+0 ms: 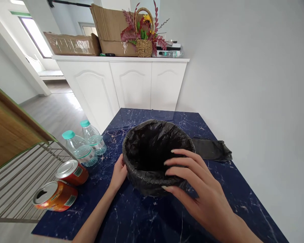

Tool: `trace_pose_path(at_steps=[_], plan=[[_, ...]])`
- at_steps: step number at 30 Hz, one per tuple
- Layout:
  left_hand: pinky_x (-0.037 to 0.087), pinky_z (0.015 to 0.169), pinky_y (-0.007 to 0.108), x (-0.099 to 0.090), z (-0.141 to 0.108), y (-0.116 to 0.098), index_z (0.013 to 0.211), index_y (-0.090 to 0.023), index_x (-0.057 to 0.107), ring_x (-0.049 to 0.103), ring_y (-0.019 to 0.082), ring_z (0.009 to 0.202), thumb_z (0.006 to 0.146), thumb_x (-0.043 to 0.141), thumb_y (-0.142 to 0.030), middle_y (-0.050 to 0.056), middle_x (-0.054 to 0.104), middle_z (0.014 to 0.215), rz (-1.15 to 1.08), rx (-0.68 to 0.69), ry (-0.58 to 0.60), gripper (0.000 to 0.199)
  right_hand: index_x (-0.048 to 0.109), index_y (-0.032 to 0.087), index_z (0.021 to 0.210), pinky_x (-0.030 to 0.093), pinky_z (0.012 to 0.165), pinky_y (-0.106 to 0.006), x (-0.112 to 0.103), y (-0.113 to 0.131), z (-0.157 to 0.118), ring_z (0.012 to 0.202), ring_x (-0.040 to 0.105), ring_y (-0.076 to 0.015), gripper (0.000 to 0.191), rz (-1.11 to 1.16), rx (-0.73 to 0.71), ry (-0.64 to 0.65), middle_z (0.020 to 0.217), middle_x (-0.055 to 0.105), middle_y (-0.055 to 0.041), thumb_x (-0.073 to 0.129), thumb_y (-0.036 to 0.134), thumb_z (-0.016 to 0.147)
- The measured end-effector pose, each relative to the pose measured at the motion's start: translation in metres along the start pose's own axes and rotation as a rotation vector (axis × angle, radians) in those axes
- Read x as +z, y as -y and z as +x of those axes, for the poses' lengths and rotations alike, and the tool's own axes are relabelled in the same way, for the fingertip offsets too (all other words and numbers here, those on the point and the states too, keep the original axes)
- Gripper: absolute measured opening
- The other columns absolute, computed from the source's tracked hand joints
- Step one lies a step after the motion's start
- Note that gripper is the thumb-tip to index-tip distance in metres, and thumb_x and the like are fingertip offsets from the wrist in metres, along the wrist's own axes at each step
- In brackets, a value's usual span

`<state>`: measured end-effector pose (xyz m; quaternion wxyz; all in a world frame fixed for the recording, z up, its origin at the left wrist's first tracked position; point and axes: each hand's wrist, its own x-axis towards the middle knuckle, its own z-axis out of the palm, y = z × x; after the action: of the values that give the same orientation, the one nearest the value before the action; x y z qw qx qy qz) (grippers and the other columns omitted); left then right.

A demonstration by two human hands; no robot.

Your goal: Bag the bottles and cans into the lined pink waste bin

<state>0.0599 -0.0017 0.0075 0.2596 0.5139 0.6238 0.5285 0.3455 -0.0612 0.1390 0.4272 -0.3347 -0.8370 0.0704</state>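
Observation:
A round bin [152, 189] lined with a black plastic bag stands on the dark blue marbled table, its mouth facing up. The bag is folded over the rim. My left hand [119, 172] rests against the bin's left side, its fingers curled and partly hidden behind it. Over the right front rim is my right hand [197, 182], fingers spread and bent, fingertips above the opening and thumb near the outer edge. Nothing shows between its fingers. A folded black plastic bag [211, 149] lies flat to the right of the bin.
Two plastic bottles with teal caps [82, 150] [94, 137] and two drink cans [72, 172] [55, 196] stand along the left edge, beside a metal rack [17, 182]. Behind the table [131, 116] is a white cabinet [134, 84] bearing cardboard boxes and a flower basket [144, 48].

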Motion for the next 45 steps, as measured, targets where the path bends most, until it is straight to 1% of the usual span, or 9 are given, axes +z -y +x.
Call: trace_pose_path(at_steps=[3,6,13,20,23,28,34,40,45], plan=[[0.065,0.087,0.044,-0.014,-0.023,0.002,0.098,-0.023,0.072,0.075,0.029,0.095,0.096,0.058,-0.067,0.008,0.077,0.095,-0.051,-0.062,0.059,0.046,0.042,0.032,0.163,0.046,0.124,-0.063,-0.001,-0.004,-0.014,0.163,0.032,-0.0372,0.066,-0.041,0.054,-0.056,0.171,0.043,-0.0112,0.07,0.035,0.104],[0.065,0.082,0.039,-0.037,-0.047,0.003,0.099,-0.022,0.07,0.076,0.027,0.092,0.094,0.063,-0.068,0.007,0.076,0.097,-0.07,-0.107,0.103,0.047,0.02,0.034,0.174,0.049,0.121,-0.062,0.0,-0.014,-0.043,0.163,0.03,-0.0384,0.087,-0.035,0.189,-0.116,0.179,0.025,-0.0093,0.07,0.043,0.103],[0.06,0.079,0.036,-0.096,-0.059,-0.046,0.103,-0.028,0.069,0.074,0.026,0.092,0.1,0.062,-0.054,0.004,0.076,0.102,0.296,0.195,0.139,0.027,0.031,0.037,0.17,0.065,0.101,-0.059,0.032,-0.05,-0.137,0.139,0.064,-0.0406,0.084,-0.002,0.681,-0.151,0.159,0.059,-0.0104,0.065,0.064,0.098],[0.05,0.104,0.056,-0.138,0.01,-0.105,0.115,-0.023,0.068,0.066,0.039,0.112,0.105,0.052,-0.049,0.013,0.075,0.113,0.845,0.687,-0.262,0.032,0.058,0.033,0.142,0.068,0.096,-0.051,0.067,-0.078,-0.201,0.125,0.074,-0.0369,0.059,0.146,0.933,-0.164,0.132,0.078,-0.0072,0.061,0.069,0.095],[0.045,0.107,0.063,-0.15,0.042,-0.118,0.128,-0.019,0.067,0.057,0.046,0.13,0.106,0.045,-0.048,0.02,0.072,0.127,1.039,0.591,-0.312,0.043,0.063,0.03,0.135,0.067,0.097,-0.049,0.071,-0.081,-0.207,0.123,0.075,-0.0359,0.058,0.153,0.971,-0.155,0.128,0.079,-0.0083,0.058,0.072,0.094],[0.036,0.115,0.067,-0.158,0.091,-0.13,0.145,-0.007,0.061,0.045,0.052,0.147,0.106,0.041,-0.046,0.03,0.071,0.135,1.323,0.342,-0.118,0.06,0.066,0.029,0.131,0.069,0.085,-0.038,0.072,-0.079,-0.203,0.121,0.075,-0.0331,0.059,0.148,1.023,-0.114,0.128,0.079,-0.0082,0.056,0.074,0.094],[0.035,0.117,0.063,-0.155,0.131,-0.127,0.143,-0.011,0.065,0.068,0.045,0.126,0.104,0.043,-0.045,0.026,0.078,0.124,1.48,0.22,0.095,0.056,0.067,0.029,0.131,0.067,0.091,-0.037,0.074,-0.08,-0.204,0.118,0.077,-0.0309,0.057,0.142,1.002,-0.107,0.125,0.08,-0.0072,0.054,0.073,0.096],[0.055,0.084,0.047,-0.14,0.103,-0.152,0.141,-0.016,0.064,0.074,0.044,0.11,0.107,0.044,-0.041,0.019,0.077,0.133,1.406,0.264,0.138,0.046,0.071,0.029,0.122,0.067,0.087,-0.034,0.075,-0.08,-0.204,0.114,0.078,-0.0306,0.052,0.115,0.954,-0.123,0.121,0.081,-0.0076,0.055,0.072,0.096],[0.056,0.089,0.044,-0.151,0.061,-0.203,0.145,-0.025,0.06,0.074,0.035,0.108,0.11,0.042,-0.058,0.011,0.076,0.134,1.12,0.536,-0.185,0.052,0.073,0.028,0.119,0.066,0.091,-0.034,0.077,-0.081,-0.204,0.112,0.079,-0.0299,0.049,0.097,0.902,-0.162,0.119,0.082,-0.008,0.057,0.07,0.097]])
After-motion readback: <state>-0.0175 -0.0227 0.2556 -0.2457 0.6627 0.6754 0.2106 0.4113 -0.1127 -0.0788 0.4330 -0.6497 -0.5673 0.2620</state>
